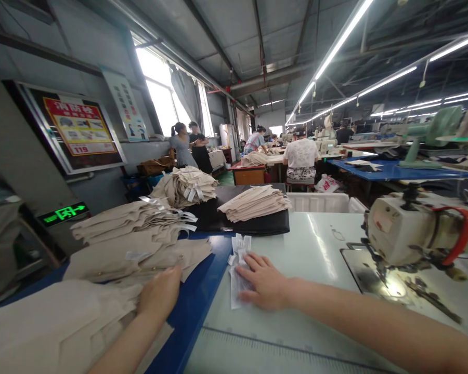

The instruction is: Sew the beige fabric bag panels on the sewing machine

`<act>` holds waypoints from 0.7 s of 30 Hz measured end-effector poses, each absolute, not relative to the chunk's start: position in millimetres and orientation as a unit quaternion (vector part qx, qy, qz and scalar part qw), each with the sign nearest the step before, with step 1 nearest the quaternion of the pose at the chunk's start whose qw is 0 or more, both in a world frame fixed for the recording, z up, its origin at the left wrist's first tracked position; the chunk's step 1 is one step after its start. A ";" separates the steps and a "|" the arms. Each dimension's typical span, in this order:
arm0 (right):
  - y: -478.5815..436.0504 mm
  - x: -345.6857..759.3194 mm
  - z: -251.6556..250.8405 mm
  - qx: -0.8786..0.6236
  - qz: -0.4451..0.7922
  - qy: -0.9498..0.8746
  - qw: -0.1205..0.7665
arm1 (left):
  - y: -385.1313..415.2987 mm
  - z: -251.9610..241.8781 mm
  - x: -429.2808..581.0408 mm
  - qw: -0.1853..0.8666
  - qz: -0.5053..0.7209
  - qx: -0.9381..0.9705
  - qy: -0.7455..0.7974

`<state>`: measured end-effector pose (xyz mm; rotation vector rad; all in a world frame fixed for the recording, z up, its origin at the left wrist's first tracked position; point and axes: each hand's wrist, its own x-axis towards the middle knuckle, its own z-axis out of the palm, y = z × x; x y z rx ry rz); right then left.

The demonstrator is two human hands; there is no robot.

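My left hand (160, 292) is closed at the edge of a beige fabric piece (140, 259), on a low stack at the left; the fingertips are partly hidden. My right hand (264, 283) lies with its fingers spread on a small pile of thin white strips (239, 283), pressing them to the pale tabletop (296, 327). More beige cut pieces (62, 322) overlap in front of my left forearm, over a blue surface (195, 317).
A sewing machine (405, 234) stands at the right. Behind my hands, a folded beige stack (253, 202) rests on a black pad (206, 221), with a bundled heap (185, 187) beside it. A ruler scale (281, 350) runs along the front. Several people are farther back.
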<state>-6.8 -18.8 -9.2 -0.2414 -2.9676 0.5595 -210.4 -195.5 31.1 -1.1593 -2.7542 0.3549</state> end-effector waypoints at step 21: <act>-32.8 -15.2 -8.7 -0.141 0.189 -0.959 0.156 | -196.0 31.4 -213.1 0.056 0.099 -0.379 -0.919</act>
